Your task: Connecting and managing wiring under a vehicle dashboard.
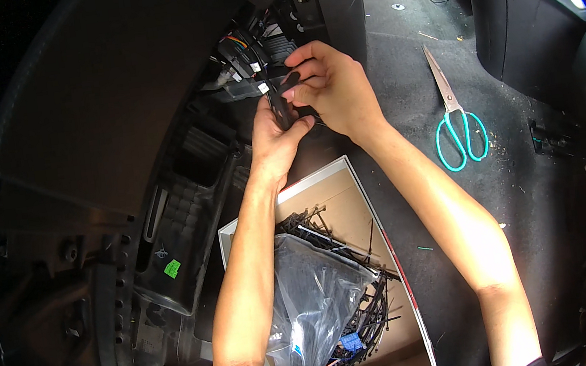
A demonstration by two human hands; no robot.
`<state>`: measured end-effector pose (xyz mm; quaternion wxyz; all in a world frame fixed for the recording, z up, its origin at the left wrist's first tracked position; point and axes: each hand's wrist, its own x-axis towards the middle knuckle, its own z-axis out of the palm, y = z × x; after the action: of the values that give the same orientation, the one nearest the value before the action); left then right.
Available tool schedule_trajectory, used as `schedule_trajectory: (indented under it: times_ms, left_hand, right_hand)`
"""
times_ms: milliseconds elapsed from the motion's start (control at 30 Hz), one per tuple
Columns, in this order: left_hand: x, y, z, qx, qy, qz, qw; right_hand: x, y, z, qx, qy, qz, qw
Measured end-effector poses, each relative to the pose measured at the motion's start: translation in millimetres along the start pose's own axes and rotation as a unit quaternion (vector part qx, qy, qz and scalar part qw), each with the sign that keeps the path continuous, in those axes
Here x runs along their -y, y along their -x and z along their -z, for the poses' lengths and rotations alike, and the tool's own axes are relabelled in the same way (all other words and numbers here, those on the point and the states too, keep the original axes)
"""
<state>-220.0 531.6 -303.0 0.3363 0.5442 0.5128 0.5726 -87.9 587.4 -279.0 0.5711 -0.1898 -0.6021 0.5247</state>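
My left hand (275, 137) is closed around a black wire bundle (283, 115) with small white tags on it, below the opening in the dark panel. Just to its right, my right hand (331, 87) pinches a short black strip (289, 81) that looks like tape, against the bundle. Its thumb and index finger meet at the strip while the other fingers curl above. Colored wires and connectors (238, 43) show in the opening beyond the hands. Part of the bundle is hidden by my fingers.
Under my forearms stands a shallow cardboard box (387, 244) with black cable ties (375, 319) and a clear plastic bag (314, 297). Scissors with teal handles (455, 119) lie on the dark floor at right. A black bin-like console (528, 15) rises at far right.
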Motion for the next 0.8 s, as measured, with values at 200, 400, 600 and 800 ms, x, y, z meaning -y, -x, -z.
schedule_trajectory:
  times_ms: [200, 400, 600, 800]
  left_hand:
    - [-2, 4, -7, -0.023, 0.059, 0.011, 0.998]
    - [-7, 5, -12, -0.029, -0.048, -0.011, 0.998]
    - [-7, 4, -9, 0.018, 0.05, 0.011, 0.999]
    - [-1, 2, -11, -0.002, -0.012, 0.027, 1.0]
  right_hand:
    - [-10, 24, 9, -0.071, 0.113, 0.017, 0.991]
    - [-12, 16, -1, 0.03, 0.187, 0.064, 0.98]
    - [-14, -9, 0, 0.084, 0.037, -0.083, 0.992]
    - [-26, -20, 4, 0.045, 0.068, -0.046, 0.996]
